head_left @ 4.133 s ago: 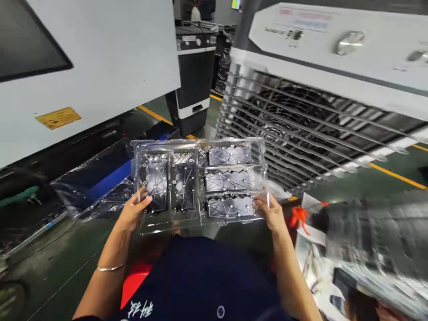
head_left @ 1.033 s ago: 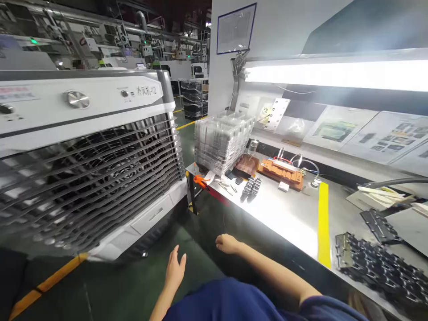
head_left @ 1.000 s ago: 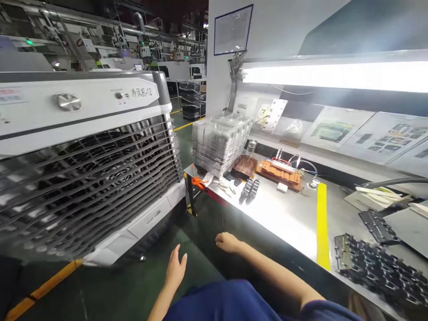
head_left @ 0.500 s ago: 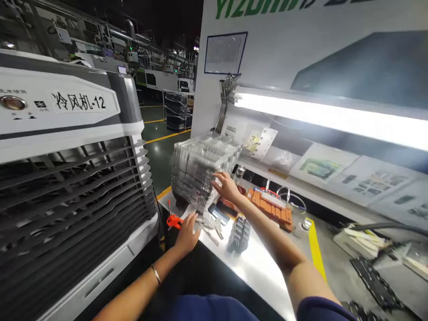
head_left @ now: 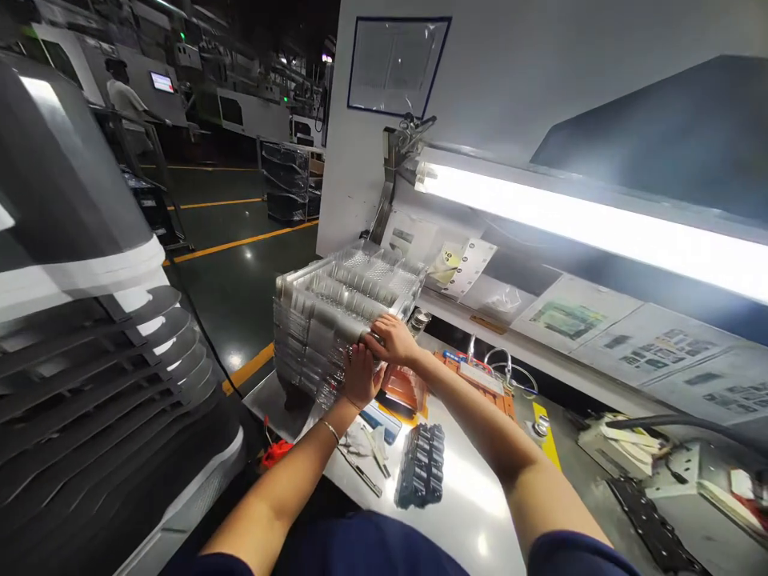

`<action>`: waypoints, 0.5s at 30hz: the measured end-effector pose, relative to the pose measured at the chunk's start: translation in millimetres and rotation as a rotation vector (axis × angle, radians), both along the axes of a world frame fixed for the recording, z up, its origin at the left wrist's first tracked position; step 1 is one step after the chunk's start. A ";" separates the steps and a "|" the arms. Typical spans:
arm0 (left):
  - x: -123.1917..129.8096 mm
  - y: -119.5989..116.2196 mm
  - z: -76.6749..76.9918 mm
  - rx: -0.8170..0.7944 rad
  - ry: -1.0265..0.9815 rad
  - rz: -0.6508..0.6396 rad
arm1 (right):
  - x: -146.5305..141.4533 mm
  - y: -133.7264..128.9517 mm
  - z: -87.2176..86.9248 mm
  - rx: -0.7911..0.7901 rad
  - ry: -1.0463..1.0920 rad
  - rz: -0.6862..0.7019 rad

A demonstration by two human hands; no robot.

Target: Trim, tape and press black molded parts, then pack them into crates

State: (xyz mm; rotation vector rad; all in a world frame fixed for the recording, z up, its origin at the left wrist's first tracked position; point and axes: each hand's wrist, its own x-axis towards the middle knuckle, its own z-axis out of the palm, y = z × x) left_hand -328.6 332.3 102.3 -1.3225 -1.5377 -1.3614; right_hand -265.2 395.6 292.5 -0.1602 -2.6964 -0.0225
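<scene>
A tall stack of clear plastic trays (head_left: 312,352) with moulded compartments stands at the far left end of the metal table. At its near right corner, my right hand (head_left: 393,340) has its fingers bent over the rim of an upper tray. Just below, my left hand (head_left: 361,376) rests against the side of the stack, fingers raised and thumb apart; its fingertips are partly hidden. The two hands almost touch. A dark ribbed part (head_left: 421,466) lies on the table nearer to me. White gloves or cloths (head_left: 363,440) and a metal pen-like tool (head_left: 363,474) lie below my left hand.
An orange fixture (head_left: 480,384) with cables sits behind my right forearm. An orange-brown tray (head_left: 405,392) and a blue flat item (head_left: 384,422) are beside the stack. A red-handled tool (head_left: 276,454) is at the left edge. A large air cooler (head_left: 90,360) stands left; a person (head_left: 126,104) is far off.
My left hand has moved up from beside the red tool to the stack's corner. My right hand has come in against the tray rim. The view has shifted, bringing the stack nearer.
</scene>
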 end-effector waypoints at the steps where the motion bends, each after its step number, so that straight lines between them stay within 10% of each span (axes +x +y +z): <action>1: -0.2 0.1 -3.1 0.002 -0.003 0.009 | -2.3 1.7 1.4 0.013 -0.019 -0.014; 15: -3.8 -6.5 -3.3 -0.070 -0.043 -0.025 | -33.3 39.8 89.3 -0.330 -0.049 -0.025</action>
